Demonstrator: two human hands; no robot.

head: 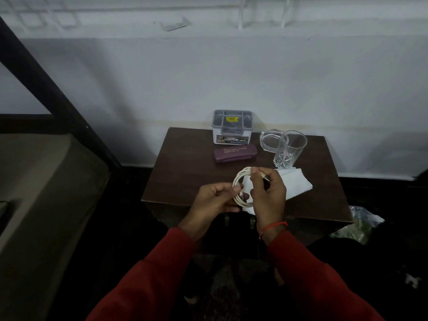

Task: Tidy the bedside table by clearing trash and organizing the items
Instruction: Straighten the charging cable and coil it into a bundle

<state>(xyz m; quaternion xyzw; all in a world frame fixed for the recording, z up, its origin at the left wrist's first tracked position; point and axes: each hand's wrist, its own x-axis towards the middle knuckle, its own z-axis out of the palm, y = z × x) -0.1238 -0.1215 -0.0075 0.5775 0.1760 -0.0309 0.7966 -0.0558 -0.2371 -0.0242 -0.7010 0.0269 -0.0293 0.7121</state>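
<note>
Because the thin white charging cable wound into a loose round coil [240,189] hangs between both hands just below the centre of the frame, the coming move turns on how that coil sits in the fingers: its ring stands roughly upright, its long axis running from the upper edge near the right thumb down toward the lower left. The left hand [214,200] comes in from the lower left with the palm turned inward and its fingers [237,188] pinched narrowly on the left rim of the coil. The right hand [268,193], a red thread at its wrist, curls over the top of the ring, thumb and forefinger closed on the strand, with what looks like the plug end poking out to the right. The coil is held above the front edge of the dark brown wooden worktop [185,172], not resting on it. Directly behind the right hand lies a flat white paper tissue [295,181]; the grey plastic compartmented organiser box [232,127] stands in the upper middle, well apart.
</note>
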